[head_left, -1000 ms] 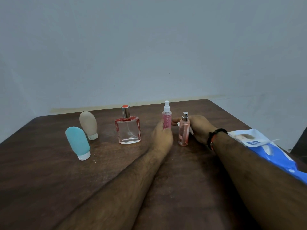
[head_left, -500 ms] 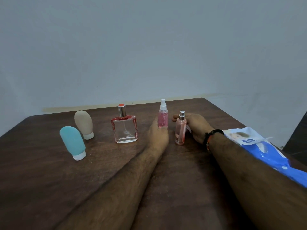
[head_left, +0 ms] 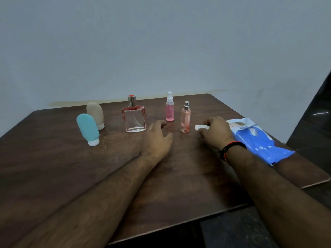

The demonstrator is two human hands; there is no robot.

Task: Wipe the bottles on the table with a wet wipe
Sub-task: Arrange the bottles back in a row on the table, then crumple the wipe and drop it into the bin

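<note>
Bottles stand upright across the far tabletop (head_left: 53,176): a teal tube (head_left: 87,128) and beige tube (head_left: 95,113) at ten o'clock, a square glass bottle (head_left: 134,118) and two pink sprays (head_left: 169,111) (head_left: 185,119) near twelve. The right hand (head_left: 215,133) pinches what looks like a folded wet wipe (head_left: 201,127) beside the nearer spray; the left hand (head_left: 157,140) rests with a released grip. A blue wipe pack (head_left: 258,142) lies at two o'clock.

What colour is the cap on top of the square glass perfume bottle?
Orange-red top on a silver collar: the square perfume bottle shows it best in the head view.

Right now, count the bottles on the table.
5: teal squeeze bottle and beige one left, square perfume bottle centre, pink spray bottle, peach spray bottle right.
</note>
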